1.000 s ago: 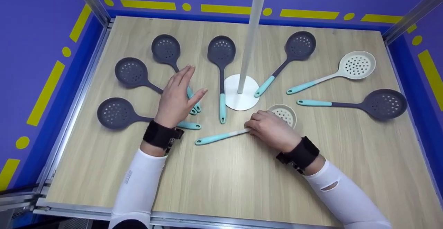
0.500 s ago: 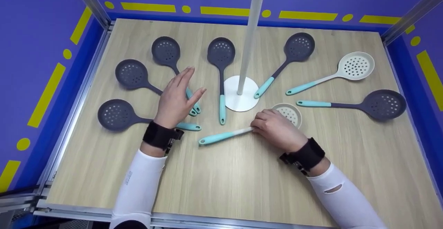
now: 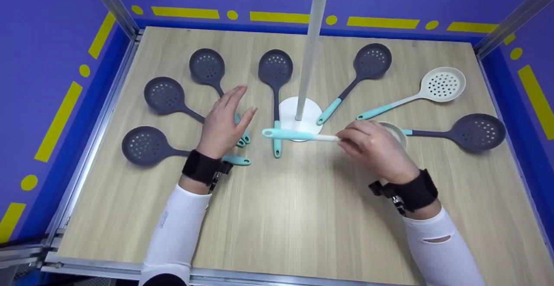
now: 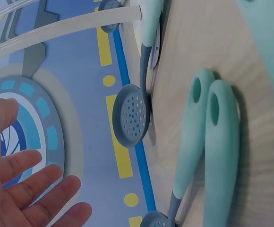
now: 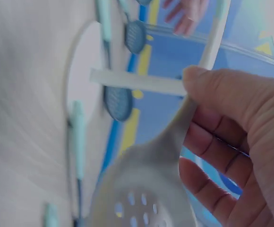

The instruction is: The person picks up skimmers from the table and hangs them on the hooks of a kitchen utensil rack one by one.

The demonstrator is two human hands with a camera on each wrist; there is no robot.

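My right hand (image 3: pixel 376 149) pinches a white skimmer (image 5: pixel 146 175) by its neck between thumb and fingers. The skimmer hangs above the table, its turquoise handle pointing left in front of the stand's base, its bowl mostly hidden by the hand in the head view. With fingers spread, my left hand (image 3: pixel 223 123) hovers over the handles of several dark grey skimmers on the left, holding nothing. Two turquoise handles (image 4: pixel 222 137) lie side by side in the left wrist view. A white stand (image 3: pixel 305 56) with a hooked top rises from a round base behind the hands.
A dark skimmer (image 3: pixel 275 67) lies left of the stand. To the right lie another dark skimmer (image 3: pixel 373 61), a white skimmer (image 3: pixel 443 85) and a dark skimmer (image 3: pixel 478 132). Blue panels (image 3: pixel 389 0) with yellow marks border the wooden table (image 3: pixel 277 229).
My right hand has lifted the white skimmer off the table and carried it up and to the right, its handle turning nearly level. The left hand has barely moved.
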